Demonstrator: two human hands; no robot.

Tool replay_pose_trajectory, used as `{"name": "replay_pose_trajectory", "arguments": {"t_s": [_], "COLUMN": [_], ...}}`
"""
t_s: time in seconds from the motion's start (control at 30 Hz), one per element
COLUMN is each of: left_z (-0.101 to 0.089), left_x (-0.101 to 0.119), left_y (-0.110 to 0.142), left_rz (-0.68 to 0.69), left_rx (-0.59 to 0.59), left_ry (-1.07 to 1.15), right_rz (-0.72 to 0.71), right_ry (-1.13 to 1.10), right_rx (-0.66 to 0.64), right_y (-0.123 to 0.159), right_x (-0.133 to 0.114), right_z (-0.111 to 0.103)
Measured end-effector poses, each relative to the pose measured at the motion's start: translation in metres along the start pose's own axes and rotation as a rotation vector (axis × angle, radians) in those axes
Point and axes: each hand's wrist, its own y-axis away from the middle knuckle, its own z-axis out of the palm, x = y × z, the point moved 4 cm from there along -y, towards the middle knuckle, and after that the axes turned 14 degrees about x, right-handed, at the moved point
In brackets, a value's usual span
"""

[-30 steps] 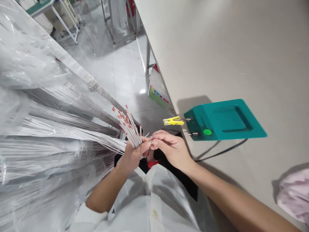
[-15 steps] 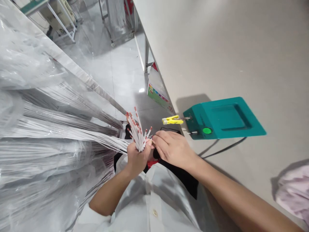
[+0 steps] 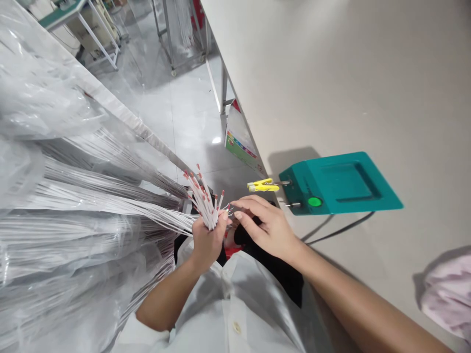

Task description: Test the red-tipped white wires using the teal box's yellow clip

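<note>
My left hand [image 3: 208, 242] is closed around a bundle of white cables [image 3: 205, 206], whose reddish-brown tips fan out above the fist. Between its thumb and forefinger, thin wire ends [image 3: 228, 210] stick out to the right. My right hand [image 3: 267, 223] is just right of these ends, thumb and fingers apart, with nothing visible in it; whether a fingertip touches a wire is too small to tell. On the table to the right lies a teal device [image 3: 342, 184] with a green button [image 3: 315, 201] and two metal posts. A yellow clip [image 3: 263, 185] grips one post.
Long bundles of white cables [image 3: 73, 235], partly wrapped in clear plastic, lie along the left on a rack with a pale rail [image 3: 136, 122]. The grey table [image 3: 331, 98] fills the right. Pink cloth [image 3: 449, 296] lies at lower right; a printed box [image 3: 239, 139] stands below the table edge.
My right hand's thumb and fingers have parted from their pinch at the wire ends, which now show. My left hand keeps its hold, and the cable tips lean slightly further left.
</note>
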Motion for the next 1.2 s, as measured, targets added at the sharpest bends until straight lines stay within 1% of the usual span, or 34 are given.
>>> {"name": "replay_pose_trajectory", "arguments": {"t_s": [0.1,0.23,0.27,0.3,0.37,0.4,0.43,0.47,0.57,0.63,0.67,0.7,0.73,0.77,0.8,0.83,0.87,0.9,0.97,1.03,1.1,1.2], "left_z": [0.004,0.005,0.005,0.003,0.002,0.0,0.0,-0.001,-0.003,-0.003,-0.003,-0.002,0.0,0.001,0.003,0.003,0.002,0.003,0.004,0.004,0.004,0.006], "left_x": [0.001,-0.003,-0.005,-0.006,-0.008,-0.007,-0.005,-0.002,0.005,0.006,0.006,0.004,0.001,-0.002,-0.006,-0.01,-0.012,-0.013,-0.01,-0.006,-0.002,-0.001], "left_y": [0.002,0.002,0.002,0.002,0.001,-0.001,-0.001,-0.001,-0.001,0.0,0.001,0.002,0.003,0.003,0.002,0.002,0.001,0.001,0.0,-0.001,-0.001,0.0], "left_rz": [-0.018,-0.028,-0.017,0.004,0.087,0.166,0.262,0.363,0.607,0.707,0.727,0.718,0.678,0.609,0.511,0.392,0.282,0.201,0.092,0.041,0.016,-0.005], "left_rx": [-0.05,-0.097,-0.118,-0.114,-0.125,-0.1,-0.116,-0.143,-0.163,-0.158,-0.155,-0.154,-0.146,-0.129,-0.106,-0.042,0.014,0.022,-0.004,-0.032,-0.072,-0.101], "left_ry": [-0.004,-0.06,-0.086,-0.102,-0.119,-0.115,-0.1,-0.076,-0.031,-0.012,-0.003,0.005,0.011,0.014,0.016,0.016,0.022,0.03,0.03,0.035,0.032,0.047], "right_rz": [0.032,-0.064,-0.081,-0.075,-0.019,0.038,0.127,0.258,0.784,1.084,1.192,1.27,1.326,1.363,1.383,1.386,1.36,1.311,1.183,0.981,0.676,0.114], "right_ry": [-0.066,0.028,0.053,0.06,0.056,0.039,-0.002,-0.074,-0.441,-0.719,-0.842,-0.947,-1.024,-1.07,-1.081,-1.057,-0.997,-0.913,-0.77,-0.619,-0.425,-0.03], "right_rx": [0.009,-0.024,-0.037,-0.052,-0.072,-0.069,-0.081,-0.091,-0.236,-0.313,-0.338,-0.356,-0.371,-0.384,-0.376,-0.372,-0.354,-0.315,-0.178,-0.117,-0.142,-0.153], "right_y": [0.0,0.001,0.001,0.001,-0.001,-0.002,-0.002,-0.002,0.005,0.012,0.014,0.016,0.017,0.018,0.018,0.019,0.018,0.017,0.013,0.007,0.0,-0.007], "right_x": [-0.001,-0.004,-0.005,-0.005,-0.005,-0.004,-0.001,0.003,0.016,0.018,0.017,0.015,0.014,0.012,0.012,0.012,0.013,0.015,0.018,0.016,0.009,-0.008], "right_z": [0.003,0.004,0.004,0.004,0.004,0.004,0.006,0.007,0.017,0.023,0.025,0.026,0.027,0.027,0.027,0.027,0.026,0.024,0.018,0.011,0.006,-0.002]}}
